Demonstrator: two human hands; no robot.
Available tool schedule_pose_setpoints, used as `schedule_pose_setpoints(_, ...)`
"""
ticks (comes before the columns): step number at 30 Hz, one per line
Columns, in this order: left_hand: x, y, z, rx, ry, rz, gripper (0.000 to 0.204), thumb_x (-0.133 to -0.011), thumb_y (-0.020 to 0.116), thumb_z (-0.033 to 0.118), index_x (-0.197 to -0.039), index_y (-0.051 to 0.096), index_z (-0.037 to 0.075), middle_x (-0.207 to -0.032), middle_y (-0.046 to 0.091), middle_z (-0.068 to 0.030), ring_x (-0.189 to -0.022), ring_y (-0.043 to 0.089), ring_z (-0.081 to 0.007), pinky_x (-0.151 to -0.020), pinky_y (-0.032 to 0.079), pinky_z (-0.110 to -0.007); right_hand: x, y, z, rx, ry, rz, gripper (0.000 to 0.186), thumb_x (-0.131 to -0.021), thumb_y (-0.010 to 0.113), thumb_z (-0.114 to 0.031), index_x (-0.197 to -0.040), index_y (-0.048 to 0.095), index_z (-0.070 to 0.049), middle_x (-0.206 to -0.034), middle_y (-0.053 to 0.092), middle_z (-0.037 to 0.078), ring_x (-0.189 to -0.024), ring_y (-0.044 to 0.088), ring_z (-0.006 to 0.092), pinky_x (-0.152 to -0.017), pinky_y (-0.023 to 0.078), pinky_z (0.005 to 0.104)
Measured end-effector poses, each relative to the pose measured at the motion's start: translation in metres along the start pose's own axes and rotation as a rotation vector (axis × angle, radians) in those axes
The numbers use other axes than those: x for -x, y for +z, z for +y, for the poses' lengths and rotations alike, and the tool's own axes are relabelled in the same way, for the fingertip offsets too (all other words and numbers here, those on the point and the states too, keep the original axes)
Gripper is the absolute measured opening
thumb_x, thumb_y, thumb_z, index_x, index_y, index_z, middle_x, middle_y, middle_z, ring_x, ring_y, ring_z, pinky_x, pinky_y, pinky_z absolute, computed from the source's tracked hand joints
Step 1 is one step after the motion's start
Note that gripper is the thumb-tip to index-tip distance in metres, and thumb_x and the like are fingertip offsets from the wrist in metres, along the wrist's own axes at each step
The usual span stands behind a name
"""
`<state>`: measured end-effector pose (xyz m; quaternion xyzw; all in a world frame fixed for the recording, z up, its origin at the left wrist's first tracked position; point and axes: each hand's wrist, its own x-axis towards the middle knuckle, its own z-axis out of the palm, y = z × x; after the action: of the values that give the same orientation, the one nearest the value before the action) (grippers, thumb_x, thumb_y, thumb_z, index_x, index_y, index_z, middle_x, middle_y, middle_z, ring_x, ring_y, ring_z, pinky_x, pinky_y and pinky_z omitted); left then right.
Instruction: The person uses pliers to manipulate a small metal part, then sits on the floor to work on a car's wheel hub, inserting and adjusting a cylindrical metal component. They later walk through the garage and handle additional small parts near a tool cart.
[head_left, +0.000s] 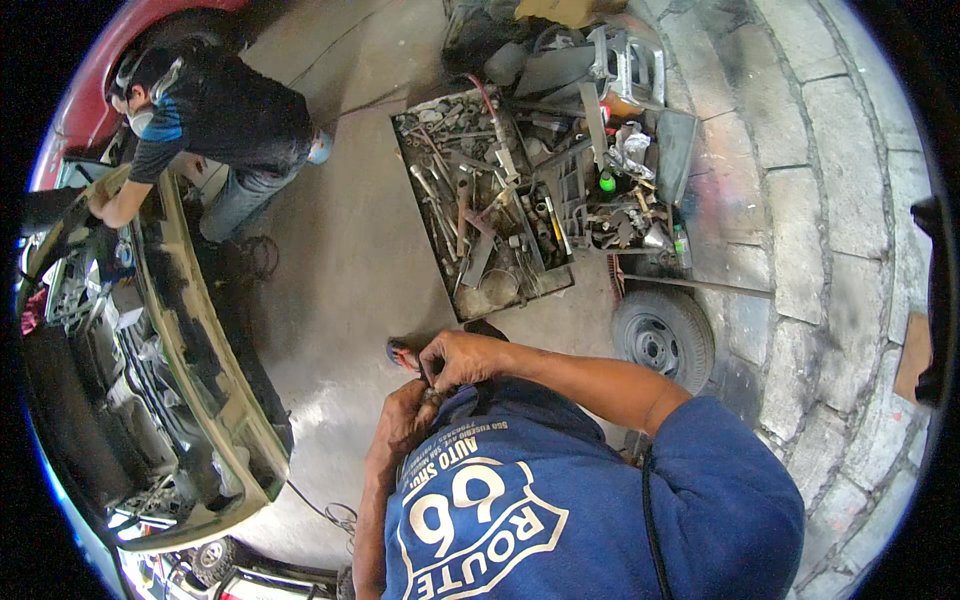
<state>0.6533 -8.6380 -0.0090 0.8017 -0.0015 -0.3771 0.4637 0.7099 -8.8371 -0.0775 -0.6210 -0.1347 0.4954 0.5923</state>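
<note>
My left hand [405, 415] and my right hand [463, 358] are close together in front of my waist. Both have their fingers bent and pinched. Whatever lies between the fingertips is small and mostly covered, so its kind does not show. Just beyond the hands, a red and dark shoe [402, 354] shows on the concrete floor. Past that stands a wide metal tool tray [462, 316], filled with wrenches, a hammer and loose metal parts, out of reach of either hand.
A wheel with a tire [662, 340] stands at right by the block wall [800, 220]. At left, a co-worker [225, 110] bends over a vehicle's body frame [205, 330]. A red hose [480, 88] crosses the tray's far side. A cable [325, 508] lies on the floor.
</note>
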Motion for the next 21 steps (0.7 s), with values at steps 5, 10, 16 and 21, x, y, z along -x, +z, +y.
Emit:
schedule_pose_setpoints(5,0.015,0.013,-0.036,0.262,-0.093,0.110,0.031,-0.102,0.051,0.027,-0.107,0.059,-0.002,-0.087,0.060,-0.0131,-0.085,0.053,-0.0186,-0.079,0.045,-0.033,-0.005,0.008,-0.003,0.086,-0.119,0.112,0.023,-0.073,0.075,-0.014,-0.092,0.074,-0.001,-0.083,0.073,0.009,-0.076,0.067,0.0157,-0.072,0.053,0.0339)
schedule_pose_setpoints(10,0.049,0.026,-0.067,0.561,-0.136,0.248,0.031,-0.099,0.055,0.026,-0.114,0.057,-0.001,-0.102,0.064,-0.0137,-0.101,0.057,-0.0198,-0.092,0.045,-0.034,-0.021,0.041,-0.008,0.153,-0.131,0.014,0.022,-0.082,0.078,-0.016,-0.094,0.072,0.000,-0.086,0.073,0.015,-0.079,0.068,0.0229,-0.075,0.054,0.0370)
schedule_pose_setpoints(16,0.085,0.040,-0.097,0.467,-0.104,0.280,0.036,-0.089,0.073,0.021,-0.115,0.061,0.000,-0.098,0.068,-0.0140,-0.092,0.062,-0.0210,-0.086,0.050,-0.037,-0.037,0.089,-0.008,0.302,-0.211,-0.135,0.024,-0.083,0.076,-0.022,-0.094,0.070,-0.001,-0.086,0.071,0.020,-0.080,0.069,0.0338,-0.074,0.053,0.0425)
schedule_pose_setpoints(21,0.108,0.053,-0.129,0.527,-0.068,0.327,0.026,-0.093,0.071,0.024,-0.103,0.063,0.001,-0.085,0.064,-0.0079,-0.079,0.058,-0.0166,-0.074,0.049,-0.035,-0.039,0.123,0.000,0.351,-0.216,-0.162,0.023,-0.085,0.072,-0.022,-0.094,0.069,-0.001,-0.088,0.071,0.020,-0.082,0.069,0.0351,-0.075,0.053,0.0429)
